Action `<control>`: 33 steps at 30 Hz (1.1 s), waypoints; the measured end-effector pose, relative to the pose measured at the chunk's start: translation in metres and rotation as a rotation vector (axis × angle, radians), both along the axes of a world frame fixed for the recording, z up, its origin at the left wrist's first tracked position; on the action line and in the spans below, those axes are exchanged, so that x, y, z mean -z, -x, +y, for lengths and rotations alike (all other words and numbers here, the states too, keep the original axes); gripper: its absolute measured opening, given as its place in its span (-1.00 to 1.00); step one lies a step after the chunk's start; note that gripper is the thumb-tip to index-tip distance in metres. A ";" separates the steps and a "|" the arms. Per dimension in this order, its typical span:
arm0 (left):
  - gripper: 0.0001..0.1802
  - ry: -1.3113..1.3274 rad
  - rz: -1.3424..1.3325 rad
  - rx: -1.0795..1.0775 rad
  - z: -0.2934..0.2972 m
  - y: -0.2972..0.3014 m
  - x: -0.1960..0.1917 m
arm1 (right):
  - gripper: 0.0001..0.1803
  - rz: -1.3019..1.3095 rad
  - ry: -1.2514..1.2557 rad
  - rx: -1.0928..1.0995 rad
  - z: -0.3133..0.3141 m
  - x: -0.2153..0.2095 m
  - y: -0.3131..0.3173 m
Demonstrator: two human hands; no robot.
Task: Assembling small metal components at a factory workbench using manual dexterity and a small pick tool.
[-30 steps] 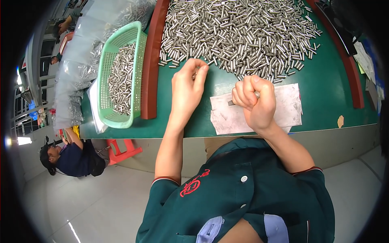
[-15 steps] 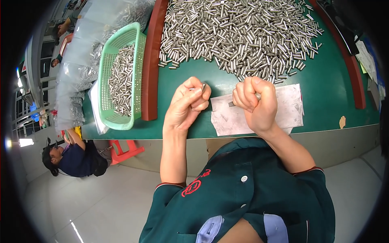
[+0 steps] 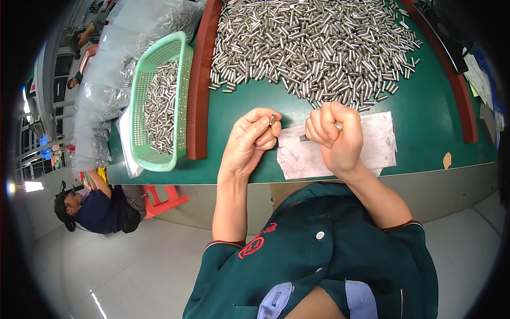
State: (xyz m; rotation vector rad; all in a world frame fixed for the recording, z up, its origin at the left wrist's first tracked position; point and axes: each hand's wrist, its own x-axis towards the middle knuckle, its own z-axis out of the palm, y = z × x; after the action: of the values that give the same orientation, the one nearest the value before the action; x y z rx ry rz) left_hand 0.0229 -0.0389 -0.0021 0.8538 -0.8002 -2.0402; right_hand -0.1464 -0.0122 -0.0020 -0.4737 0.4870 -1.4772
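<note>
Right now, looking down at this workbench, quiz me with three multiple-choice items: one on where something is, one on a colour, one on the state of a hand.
1. Where does the basket of metal pins sit?
A. left of the red-brown rail
B. on the white sheet
C. on the floor

2. What colour is the table top?
A. yellow
B. dark green
C. white

3. What is the left hand doing?
A. lying flat and empty
B. pinching one small metal pin at its fingertips
C. gripping the basket rim

Answers:
1. A: the basket lies just outside the red-brown rail, on the person's left.
2. B: the bare surface around the pile of pins is dark green.
3. B: a short pin shows between thumb and fingers, beside the white sheet, while the right hand is closed in a fist.
</note>
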 end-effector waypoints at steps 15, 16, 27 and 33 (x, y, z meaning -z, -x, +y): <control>-0.87 0.814 -1.256 0.229 0.034 0.023 -0.017 | -0.60 -0.064 0.014 0.017 0.000 0.006 0.003; -0.87 0.811 -1.255 0.231 0.034 0.023 -0.016 | -0.60 -0.094 0.025 0.021 0.000 0.005 0.004; -0.88 0.902 -1.226 0.106 0.036 0.025 -0.011 | -0.58 -0.004 0.058 -0.044 0.001 0.006 0.002; -0.91 0.924 -1.232 0.057 0.038 0.024 -0.005 | -0.58 0.013 0.068 -0.047 0.002 0.007 0.000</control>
State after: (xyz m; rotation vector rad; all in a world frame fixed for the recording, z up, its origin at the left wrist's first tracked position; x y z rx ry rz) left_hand -0.0011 -0.0012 0.0034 1.4308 -2.1642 -0.7375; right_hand -0.1466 -0.0099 -0.0090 -0.5454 0.4335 -1.4496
